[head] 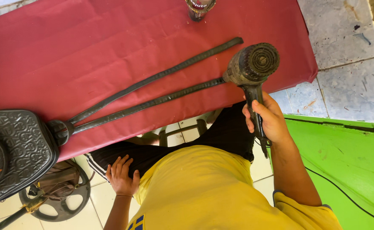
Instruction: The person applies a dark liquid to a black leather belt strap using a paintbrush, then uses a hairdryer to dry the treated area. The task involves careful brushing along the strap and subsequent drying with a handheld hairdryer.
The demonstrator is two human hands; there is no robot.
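My right hand [269, 120] grips the handle of a worn dark heat gun [251, 66], whose round rear grille faces up and whose nozzle points at the end of a black strap [153, 102]. That strap and a second black strap [161, 76] run across the red tablecloth [67, 51] to a metal ring on a black embossed bag [14, 149] at the left. My left hand [121, 175] rests flat, fingers apart, on my thigh in dark striped trousers, holding nothing.
A dark bottle [199, 7] stands at the table's far edge. A green surface [349, 162] with a black cable lies at the right. Under the table at the left sits a dark metal wheel [57, 198]. The floor is pale tile.
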